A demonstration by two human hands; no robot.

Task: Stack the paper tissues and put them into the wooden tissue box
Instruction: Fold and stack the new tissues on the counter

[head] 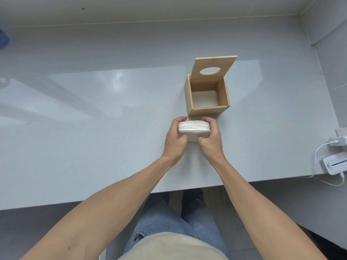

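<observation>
I have the stack of tissues (193, 128) squeezed between both hands, just in front of the wooden box (207, 96) and near the front half of the table (93, 109). My left hand (175, 137) curls round the left side of the stack, fingers over the far edge and thumb at the near edge; my right hand (209, 139) grips the right side the same way. Whether the stack rests on the table or is lifted just off it, I cannot tell.

The box stands open, its lid (214, 67) with the oval hole tipped up and back. Something white lies at the bottom, though I can't say whether it is tissue or a liner.

I judge the stack to be light, soft and loose: the sheets will slide over one another and fan out if the pressure lets go on either side, and they will crumple if I pinch too hard. So I'd hold it from two opposite sides with even, gentle pressure, thumbs supporting the near edge. The opening looks only slightly wider than the stack, so my fingers may snag the walls; lowering it squarely seems the safest way.

At the right edge of the table sit a white device (336, 165) and its cable (319, 149), well apart.
</observation>
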